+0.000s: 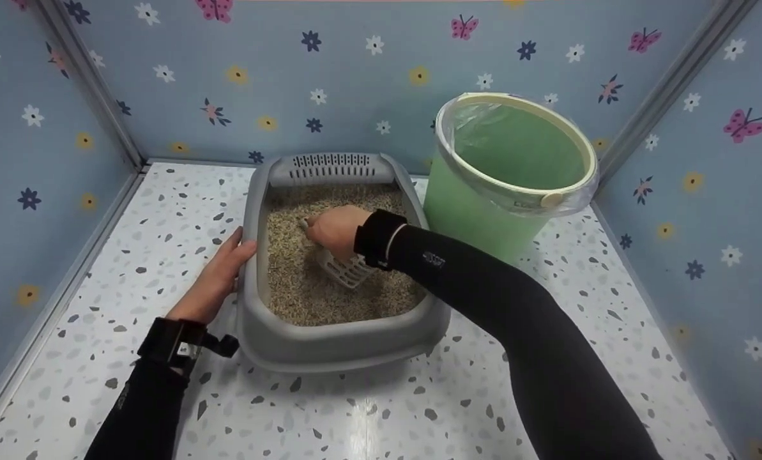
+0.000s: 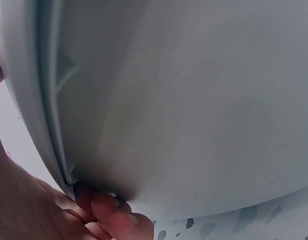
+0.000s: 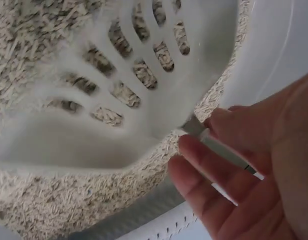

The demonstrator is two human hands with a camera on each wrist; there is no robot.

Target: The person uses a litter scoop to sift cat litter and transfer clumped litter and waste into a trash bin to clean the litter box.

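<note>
A grey litter box stands on the floor, a layer of pale pellet litter inside it. My left hand grips its left rim, thumb on top; in the left wrist view the curled fingers tuck under the lip. Over the litter, my right hand holds the handle of a pale slotted litter scoop. The right wrist view shows the scoop close up, with pellets visible through its slots. Part of the scoop is hidden behind the right hand and wrist in the head view.
A green bin with a clear plastic liner stands right of the box, close to its back right side. Blue flowered panels enclose the speckled floor at the back and both sides.
</note>
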